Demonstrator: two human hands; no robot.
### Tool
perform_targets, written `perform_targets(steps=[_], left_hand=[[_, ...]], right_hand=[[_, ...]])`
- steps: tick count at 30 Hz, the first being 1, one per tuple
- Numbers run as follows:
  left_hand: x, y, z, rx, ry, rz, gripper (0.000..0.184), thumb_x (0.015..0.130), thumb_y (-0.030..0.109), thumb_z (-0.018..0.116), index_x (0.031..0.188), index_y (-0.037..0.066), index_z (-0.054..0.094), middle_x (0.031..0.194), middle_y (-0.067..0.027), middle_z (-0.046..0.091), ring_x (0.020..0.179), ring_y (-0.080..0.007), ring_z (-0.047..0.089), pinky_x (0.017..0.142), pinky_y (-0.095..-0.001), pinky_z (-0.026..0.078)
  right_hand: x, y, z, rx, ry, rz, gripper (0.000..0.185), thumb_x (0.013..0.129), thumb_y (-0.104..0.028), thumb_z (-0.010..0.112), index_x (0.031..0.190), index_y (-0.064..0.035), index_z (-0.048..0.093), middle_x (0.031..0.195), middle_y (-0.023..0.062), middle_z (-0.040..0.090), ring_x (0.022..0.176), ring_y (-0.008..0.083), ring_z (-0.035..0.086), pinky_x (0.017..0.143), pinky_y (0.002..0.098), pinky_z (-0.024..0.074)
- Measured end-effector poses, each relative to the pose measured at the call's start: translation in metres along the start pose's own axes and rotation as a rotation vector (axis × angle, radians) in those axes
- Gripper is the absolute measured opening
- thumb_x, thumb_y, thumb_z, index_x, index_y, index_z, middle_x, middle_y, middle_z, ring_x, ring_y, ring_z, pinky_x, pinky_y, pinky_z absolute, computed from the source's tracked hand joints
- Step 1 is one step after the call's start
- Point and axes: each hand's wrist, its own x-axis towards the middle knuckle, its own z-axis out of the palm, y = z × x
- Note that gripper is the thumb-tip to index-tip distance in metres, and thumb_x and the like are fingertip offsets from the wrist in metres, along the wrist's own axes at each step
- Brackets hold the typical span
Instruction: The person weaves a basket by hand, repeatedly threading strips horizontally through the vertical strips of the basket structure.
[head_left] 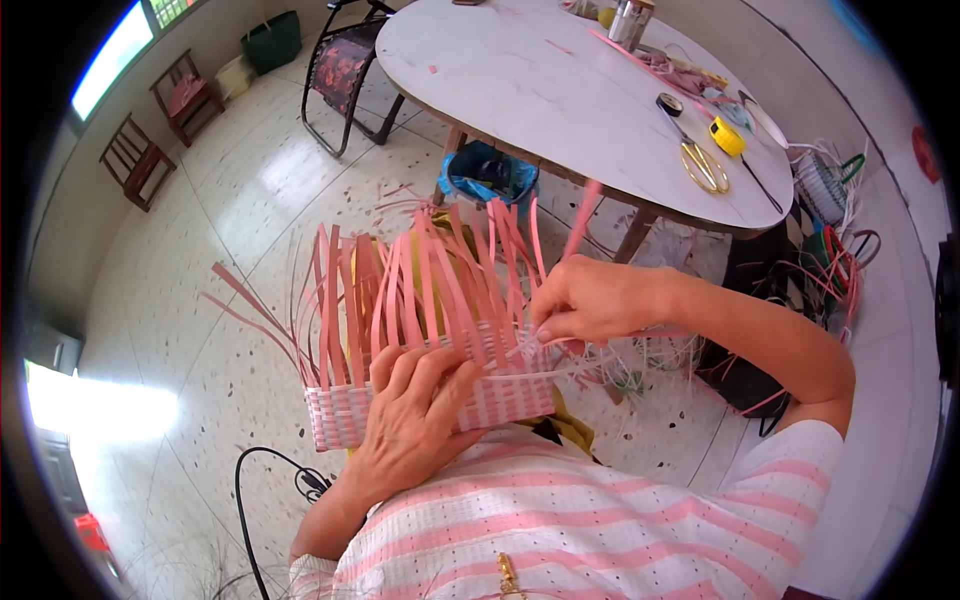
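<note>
A partly woven pink and white basket (340, 417) rests against my lap, its long pink strips (400, 280) standing up loose from the rim. My left hand (420, 405) is closed over the near wall, fingers bent over the upper edge. At the right corner of the basket, my right hand (585, 300) pinches a strip; the fingertips partly hide it. One pink strip (582, 222) sticks up behind that hand. A white strip (515, 377) runs along the near rim and out to the right.
On the round white table (520, 90) lie gold-handled scissors (705, 168), a yellow tape measure (727, 136) and a roll of black tape (669, 104). A blue-lined bin (490, 172) stands beneath. Loose strips (845, 275) hang at the right. A black cable (240, 490) crosses the floor.
</note>
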Motion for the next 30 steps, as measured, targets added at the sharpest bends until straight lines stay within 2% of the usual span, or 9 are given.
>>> perform_targets(steps=[2,6,10,12,15,18,25,27,30], left_hand=[[-0.001,-0.001,0.0,0.005,0.001,0.002,0.074,0.062,0.025,0.093,0.127,0.009,0.06,0.123,-0.0113,0.055,0.116,-0.033,0.052,0.105,-0.0513,0.034],[0.003,-0.002,-0.003,0.01,0.041,-0.028,0.073,0.061,0.023,0.09,0.126,0.007,0.061,0.122,-0.0097,0.057,0.114,-0.0304,0.055,0.103,-0.0493,0.035],[0.002,-0.004,0.0,0.009,-0.011,0.008,0.073,0.06,0.023,0.094,0.124,0.009,0.062,0.12,-0.01,0.056,0.113,-0.0325,0.052,0.103,-0.0501,0.034],[0.004,-0.005,-0.002,0.029,0.017,-0.017,0.074,0.058,0.023,0.095,0.122,0.009,0.063,0.119,-0.0099,0.056,0.111,-0.0318,0.052,0.101,-0.0495,0.035],[0.002,-0.006,-0.002,0.039,0.018,0.005,0.076,0.055,0.024,0.096,0.122,0.01,0.063,0.118,-0.01,0.056,0.11,-0.0315,0.053,0.1,-0.0495,0.035],[0.001,-0.003,-0.004,0.029,-0.022,-0.001,0.078,0.058,0.025,0.093,0.127,0.012,0.06,0.12,-0.009,0.056,0.111,-0.0315,0.053,0.101,-0.0506,0.034],[0.003,-0.003,-0.002,0.036,-0.012,-0.004,0.079,0.058,0.025,0.093,0.129,0.011,0.06,0.12,-0.0095,0.055,0.109,-0.0318,0.053,0.1,-0.0504,0.034],[0.002,-0.003,-0.002,0.038,-0.029,-0.003,0.08,0.058,0.025,0.093,0.13,0.011,0.059,0.12,-0.0098,0.055,0.11,-0.0316,0.053,0.1,-0.0509,0.034],[0.001,-0.003,-0.002,0.041,-0.043,0.005,0.081,0.058,0.024,0.093,0.131,0.011,0.059,0.121,-0.01,0.055,0.111,-0.0321,0.052,0.1,-0.0517,0.034]], right_hand=[[0.001,0.023,0.004,0.483,-0.112,0.13,0.018,0.096,-0.014,0.068,0.092,0.0018,0.076,0.076,0.0068,0.073,0.068,0.0135,0.069,0.058,0.0287,0.0527],[-0.013,0.05,0.036,0.54,0.065,0.029,0.015,0.097,-0.011,0.069,0.102,-0.0005,0.077,0.073,0.001,0.07,0.067,0.0054,0.062,0.059,0.0248,0.0495],[-0.02,0.059,0.056,0.584,0.102,0.036,0.012,0.095,-0.011,0.071,0.101,-0.0014,0.076,0.088,0.0031,0.073,0.077,0.0081,0.065,0.065,0.0254,0.0517],[-0.018,0.065,0.064,0.405,0.387,-0.304,0.01,0.094,-0.008,0.072,0.102,-0.0019,0.075,0.106,0.0064,0.072,0.094,0.0128,0.068,0.078,0.0285,0.054],[-0.02,0.057,0.063,0.489,0.399,-0.378,0.009,0.093,-0.005,0.071,0.101,-0.0018,0.073,0.119,0.0103,0.068,0.107,0.0171,0.067,0.088,0.032,0.0538],[-0.011,0.07,0.066,0.437,0.329,-0.519,0.014,0.092,0.004,0.069,0.106,-0.0011,0.072,0.125,0.0119,0.068,0.105,0.0183,0.068,0.085,0.0327,0.0537],[-0.028,0.06,0.058,0.042,0.482,-0.469,0.016,0.091,-0.008,0.069,0.106,-0.0068,0.073,0.115,0.0113,0.072,0.094,0.0295,0.071,0.078,0.0381,0.0566],[-0.041,0.051,0.056,-0.241,0.526,-0.23,0.013,0.09,-0.013,0.069,0.102,-0.0081,0.074,0.103,0.0109,0.075,0.082,0.0323,0.071,0.071,0.0404,0.0551],[-0.046,0.053,0.054,-0.036,0.555,-0.012,0.01,0.089,-0.013,0.069,0.095,-0.0078,0.075,0.093,0.0107,0.075,0.074,0.0317,0.07,0.068,0.0381,0.0542]])
